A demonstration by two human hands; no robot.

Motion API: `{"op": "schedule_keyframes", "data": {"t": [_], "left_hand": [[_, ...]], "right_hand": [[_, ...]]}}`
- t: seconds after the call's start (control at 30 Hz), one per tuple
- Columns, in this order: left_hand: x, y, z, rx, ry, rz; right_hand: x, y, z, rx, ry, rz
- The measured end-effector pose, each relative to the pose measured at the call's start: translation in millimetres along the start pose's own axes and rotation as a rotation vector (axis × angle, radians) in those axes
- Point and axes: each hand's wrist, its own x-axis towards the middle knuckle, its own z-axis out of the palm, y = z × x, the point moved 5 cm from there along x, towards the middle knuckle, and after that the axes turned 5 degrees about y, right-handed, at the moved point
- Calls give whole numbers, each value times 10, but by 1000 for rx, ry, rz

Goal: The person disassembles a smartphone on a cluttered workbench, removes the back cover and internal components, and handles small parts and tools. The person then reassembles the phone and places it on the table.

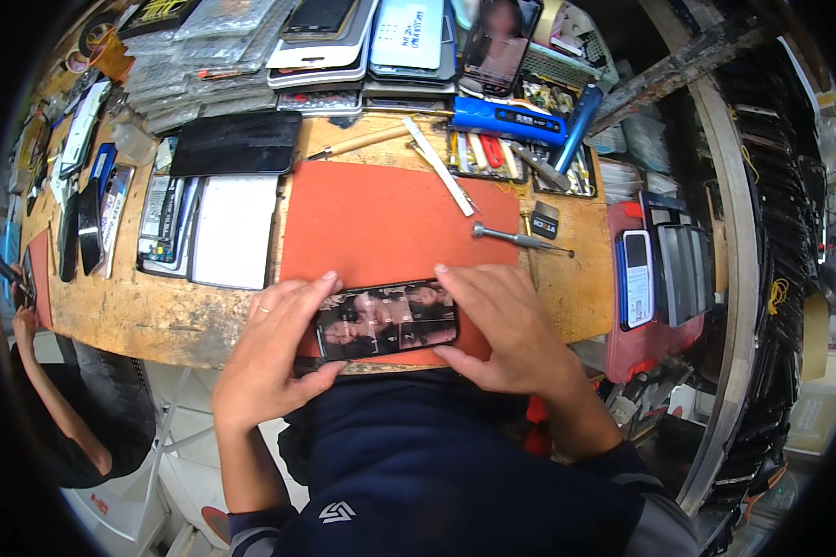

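Note:
A black smartphone [387, 320] with a lit screen showing pictures lies sideways between my two hands, above the near edge of a red mat [390, 218]. My left hand [274, 348] grips its left end between thumb and fingers. At the opposite end, my right hand [506, 325] holds it the same way, its thumb at the lower corner. Beyond the phone, a grey precision screwdriver [520, 239] lies across the mat's right edge. White tweezers [439, 167] rest slanting over the mat's far edge, close to a wooden-handled tool [362, 142].
Left of the mat are a dark screen panel [236, 144] and an open tablet [234, 230]. Blue electric screwdriver [508, 121] and parts trays stand behind. A phone [636, 278] lies on a red case at right. Another person's arm [60, 408] shows at far left.

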Motion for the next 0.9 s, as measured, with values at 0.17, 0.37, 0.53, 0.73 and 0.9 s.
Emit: {"op": "schedule_keyframes", "data": {"t": [0.17,0.37,0.53,0.73,0.9], "left_hand": [[-13,26,13,7,36,21],[-1,0,17,-11,46,15],[1,32,-13,-13,80,41],[68,32,10,-82,303,63],[104,-52,120,-278,479,-84]], "right_hand": [[11,20,-4,29,-47,4],[64,6,-17,58,-25,-24],[114,39,-100,24,-15,-61],[82,164,-122,98,109,-43],[-48,185,-234,133,498,113]]}}
